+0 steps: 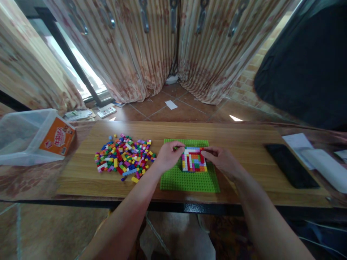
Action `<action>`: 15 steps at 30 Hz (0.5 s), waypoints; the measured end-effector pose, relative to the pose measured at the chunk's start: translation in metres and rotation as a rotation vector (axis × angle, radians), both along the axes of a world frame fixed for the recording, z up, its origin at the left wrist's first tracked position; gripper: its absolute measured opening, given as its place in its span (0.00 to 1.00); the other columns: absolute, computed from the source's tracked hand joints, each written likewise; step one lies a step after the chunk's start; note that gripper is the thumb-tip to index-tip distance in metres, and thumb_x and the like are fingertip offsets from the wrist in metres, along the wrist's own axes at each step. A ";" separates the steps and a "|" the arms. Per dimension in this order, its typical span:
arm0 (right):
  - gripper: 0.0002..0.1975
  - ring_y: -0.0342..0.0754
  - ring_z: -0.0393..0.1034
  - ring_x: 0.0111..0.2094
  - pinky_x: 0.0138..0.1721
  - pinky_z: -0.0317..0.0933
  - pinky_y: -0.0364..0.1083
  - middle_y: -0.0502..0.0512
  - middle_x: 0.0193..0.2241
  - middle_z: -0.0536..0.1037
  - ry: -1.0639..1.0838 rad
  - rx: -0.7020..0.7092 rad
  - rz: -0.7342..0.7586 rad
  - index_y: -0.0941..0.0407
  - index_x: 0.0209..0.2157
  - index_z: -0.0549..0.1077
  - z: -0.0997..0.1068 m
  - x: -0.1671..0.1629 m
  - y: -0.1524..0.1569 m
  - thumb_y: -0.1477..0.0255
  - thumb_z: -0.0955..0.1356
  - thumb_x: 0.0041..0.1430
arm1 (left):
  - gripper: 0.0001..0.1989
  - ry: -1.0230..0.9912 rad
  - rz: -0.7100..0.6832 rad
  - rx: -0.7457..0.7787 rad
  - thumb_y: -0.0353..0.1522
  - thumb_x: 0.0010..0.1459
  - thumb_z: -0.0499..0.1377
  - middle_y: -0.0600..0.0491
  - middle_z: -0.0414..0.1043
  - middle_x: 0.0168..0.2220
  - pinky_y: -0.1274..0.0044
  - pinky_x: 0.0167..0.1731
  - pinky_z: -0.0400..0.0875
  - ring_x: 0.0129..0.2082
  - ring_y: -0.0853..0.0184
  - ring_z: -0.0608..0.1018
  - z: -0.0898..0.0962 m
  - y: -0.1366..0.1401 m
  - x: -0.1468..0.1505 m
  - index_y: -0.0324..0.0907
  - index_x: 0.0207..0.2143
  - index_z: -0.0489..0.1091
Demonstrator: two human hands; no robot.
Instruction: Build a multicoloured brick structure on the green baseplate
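We are listing one wooden table, carrying, midway along and nearer its near edge, a green studded baseplate. Toward the baseplate's far right corner, a square multicoloured toy-brick panel is lying. Our left hand is pinching narrowly at the panel's far left corner; our right hand is bringing thumb and fingers close together at its far right corner; we are not discerning whether either is gripping a brick. Loose toy bricks are heaping toward the table's left edge; a black flat slab is lying along its right edge.
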State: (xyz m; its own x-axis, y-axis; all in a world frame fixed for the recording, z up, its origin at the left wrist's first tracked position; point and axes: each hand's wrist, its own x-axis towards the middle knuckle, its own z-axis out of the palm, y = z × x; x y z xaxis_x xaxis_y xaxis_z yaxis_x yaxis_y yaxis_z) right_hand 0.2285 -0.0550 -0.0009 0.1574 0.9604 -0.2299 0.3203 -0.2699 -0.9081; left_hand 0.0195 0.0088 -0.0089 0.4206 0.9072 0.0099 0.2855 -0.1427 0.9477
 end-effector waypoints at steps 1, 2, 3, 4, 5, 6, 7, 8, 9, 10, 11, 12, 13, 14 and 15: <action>0.20 0.45 0.72 0.29 0.33 0.65 0.44 0.54 0.29 0.81 0.013 -0.012 -0.002 0.58 0.34 0.79 0.001 0.001 0.000 0.54 0.71 0.50 | 0.09 -0.009 -0.001 -0.005 0.30 0.57 0.58 0.51 0.79 0.33 0.79 0.30 0.68 0.29 0.70 0.75 0.000 0.000 0.000 0.37 0.36 0.77; 0.22 0.43 0.71 0.27 0.31 0.64 0.43 0.54 0.27 0.80 0.025 -0.024 -0.021 0.58 0.32 0.78 0.002 0.002 0.000 0.52 0.70 0.51 | 0.09 -0.017 -0.002 -0.010 0.30 0.57 0.58 0.51 0.78 0.32 0.79 0.30 0.69 0.29 0.70 0.75 -0.001 0.001 0.000 0.37 0.36 0.77; 0.23 0.43 0.69 0.26 0.28 0.62 0.42 0.53 0.26 0.79 0.036 -0.033 -0.055 0.58 0.31 0.78 0.002 0.003 0.000 0.50 0.70 0.51 | 0.09 -0.025 0.002 -0.014 0.31 0.57 0.58 0.51 0.78 0.32 0.79 0.30 0.69 0.28 0.70 0.75 -0.001 0.001 -0.001 0.37 0.36 0.77; 0.24 0.42 0.68 0.25 0.27 0.61 0.42 0.53 0.25 0.78 0.046 -0.037 -0.098 0.58 0.31 0.77 0.001 0.003 0.000 0.49 0.69 0.50 | 0.09 -0.033 0.009 -0.018 0.31 0.57 0.58 0.51 0.78 0.32 0.79 0.29 0.69 0.28 0.70 0.75 -0.001 0.002 -0.002 0.37 0.36 0.77; 0.25 0.42 0.68 0.25 0.26 0.61 0.41 0.53 0.26 0.78 0.055 -0.035 -0.140 0.58 0.30 0.77 0.001 0.004 0.001 0.48 0.70 0.49 | 0.09 -0.045 0.021 -0.023 0.32 0.56 0.58 0.51 0.78 0.32 0.78 0.29 0.69 0.27 0.70 0.75 0.000 0.003 -0.003 0.38 0.36 0.77; 0.25 0.42 0.68 0.24 0.25 0.61 0.41 0.53 0.26 0.78 0.062 -0.029 -0.176 0.58 0.30 0.76 0.000 0.004 0.001 0.48 0.70 0.48 | 0.09 -0.062 0.037 -0.030 0.32 0.56 0.59 0.51 0.78 0.32 0.78 0.29 0.70 0.27 0.70 0.76 0.001 0.004 -0.005 0.38 0.36 0.77; 0.25 0.41 0.68 0.24 0.25 0.61 0.41 0.52 0.25 0.77 0.067 -0.021 -0.204 0.58 0.30 0.76 -0.001 0.004 0.002 0.49 0.71 0.47 | 0.09 -0.086 0.054 -0.040 0.33 0.56 0.59 0.51 0.78 0.32 0.78 0.30 0.70 0.27 0.70 0.76 0.003 0.006 -0.008 0.38 0.36 0.77; 0.24 0.41 0.68 0.24 0.24 0.61 0.41 0.52 0.25 0.77 0.072 -0.008 -0.229 0.58 0.30 0.76 -0.001 0.003 0.002 0.49 0.71 0.47 | 0.10 -0.117 0.067 -0.050 0.34 0.55 0.60 0.51 0.78 0.32 0.78 0.30 0.70 0.27 0.70 0.76 0.007 0.007 -0.011 0.38 0.36 0.77; 0.24 0.41 0.67 0.24 0.24 0.60 0.41 0.52 0.25 0.77 0.080 0.009 -0.257 0.58 0.30 0.76 -0.001 0.002 0.003 0.50 0.71 0.47 | 0.10 -0.153 0.075 -0.059 0.35 0.55 0.61 0.52 0.78 0.32 0.78 0.30 0.70 0.27 0.71 0.76 0.012 0.009 -0.014 0.38 0.37 0.77; 0.24 0.41 0.67 0.23 0.23 0.60 0.40 0.52 0.24 0.77 0.091 0.030 -0.288 0.58 0.30 0.76 0.000 0.001 0.004 0.50 0.71 0.46 | 0.12 -0.188 0.076 -0.066 0.36 0.54 0.62 0.52 0.78 0.32 0.78 0.31 0.70 0.28 0.71 0.76 0.018 0.010 -0.017 0.38 0.37 0.77; 0.24 0.41 0.66 0.22 0.23 0.60 0.40 0.51 0.23 0.76 0.103 0.052 -0.322 0.58 0.30 0.76 0.001 0.000 0.004 0.50 0.72 0.46 | 0.13 -0.224 0.073 -0.068 0.38 0.54 0.63 0.52 0.78 0.32 0.78 0.31 0.70 0.28 0.71 0.76 0.026 0.011 -0.020 0.38 0.37 0.77; 0.24 0.41 0.66 0.22 0.22 0.59 0.40 0.51 0.22 0.76 0.115 0.077 -0.353 0.58 0.29 0.76 0.002 -0.001 0.005 0.50 0.72 0.45 | 0.13 -0.258 0.065 -0.064 0.39 0.53 0.64 0.51 0.78 0.32 0.78 0.32 0.71 0.28 0.71 0.75 0.035 0.010 -0.022 0.38 0.36 0.77; 0.23 0.41 0.65 0.21 0.22 0.59 0.40 0.51 0.22 0.75 0.124 0.104 -0.378 0.58 0.29 0.76 0.003 -0.001 0.005 0.50 0.72 0.44 | 0.14 -0.288 0.048 -0.057 0.39 0.53 0.65 0.51 0.78 0.33 0.78 0.33 0.71 0.29 0.71 0.75 0.045 0.008 -0.024 0.39 0.36 0.77; 0.23 0.40 0.65 0.21 0.21 0.59 0.40 0.51 0.21 0.75 0.130 0.130 -0.396 0.58 0.28 0.76 0.004 -0.002 0.006 0.50 0.72 0.44 | 0.13 -0.319 0.022 -0.047 0.40 0.53 0.65 0.51 0.78 0.33 0.77 0.33 0.71 0.30 0.70 0.75 0.057 0.004 -0.026 0.39 0.36 0.77; 0.23 0.40 0.64 0.20 0.21 0.59 0.40 0.51 0.20 0.74 0.133 0.155 -0.409 0.58 0.26 0.76 0.005 -0.002 0.007 0.50 0.72 0.43 | 0.13 -0.359 -0.021 -0.033 0.39 0.54 0.65 0.50 0.78 0.34 0.77 0.34 0.70 0.30 0.70 0.76 0.070 -0.002 -0.028 0.40 0.36 0.78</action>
